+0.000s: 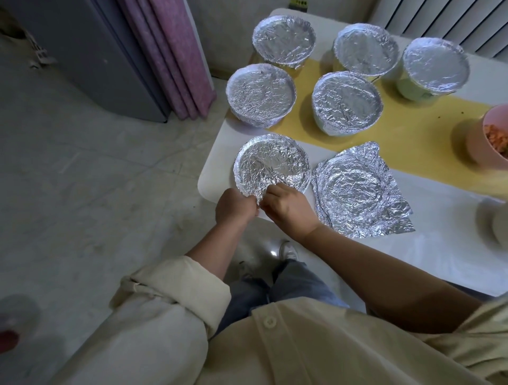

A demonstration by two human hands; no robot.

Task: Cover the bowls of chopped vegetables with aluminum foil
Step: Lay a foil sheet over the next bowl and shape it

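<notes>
White table [412,261] with a yellow runner [398,137] across it stands on a grey tiled floor, with a grey cabinet [90,55] and folds of pink fabric [170,55] beyond its far left corner. Five foil-covered bowls [347,103] stand apart on the far half, their wrinkled silver tops drawn tight over the rims. At the near left corner lies a round, dished foil piece [272,165]; whether a bowl sits beneath it cannot be told. The left hand [233,206] and right hand [288,210] meet at its near edge, fingers curled and pinching a raised fold of the foil between them. Just beside it on the right rests a flat stack of foil sheets [357,192] bearing a circular imprint. A pink bowl [483,143] of orange chopped vegetables [497,140] sits uncovered at the right edge. A small yellow label [298,2] at the top carries dark marks too small to read
</notes>
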